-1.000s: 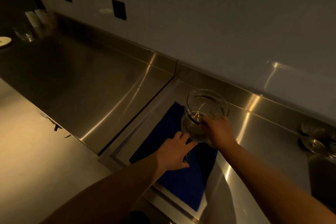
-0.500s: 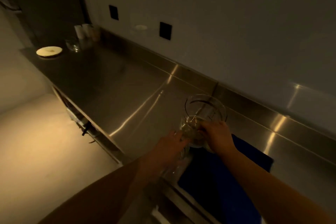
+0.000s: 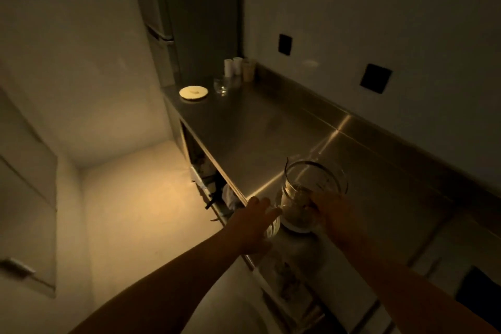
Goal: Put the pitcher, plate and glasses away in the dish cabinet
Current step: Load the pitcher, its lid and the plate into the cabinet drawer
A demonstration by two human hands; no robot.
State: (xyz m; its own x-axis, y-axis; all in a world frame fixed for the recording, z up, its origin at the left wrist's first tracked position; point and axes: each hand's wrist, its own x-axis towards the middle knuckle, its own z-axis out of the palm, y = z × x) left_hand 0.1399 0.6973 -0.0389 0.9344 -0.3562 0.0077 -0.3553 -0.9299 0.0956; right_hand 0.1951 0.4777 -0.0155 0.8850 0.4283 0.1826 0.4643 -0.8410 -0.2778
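My right hand (image 3: 332, 215) grips a clear glass pitcher (image 3: 306, 198) by its side and holds it upright over the front part of the steel counter (image 3: 265, 138). My left hand (image 3: 253, 224) is curled around a small clear glass (image 3: 272, 228), held just left of the pitcher at the counter's front edge. At the far end of the counter lie a pale round plate (image 3: 193, 93) and another clear glass (image 3: 221, 86).
Several pale cups (image 3: 240, 68) stand in the far corner against a tall dark cabinet (image 3: 195, 16). Open shelves (image 3: 206, 179) with items sit under the counter. A blue mat's corner (image 3: 477, 290) shows at lower right. Lit floor lies to the left.
The view has swung left along the counter. Both hands lifted off the blue mat, carrying the pitcher and the small glass leftward; the mat now lies far right.
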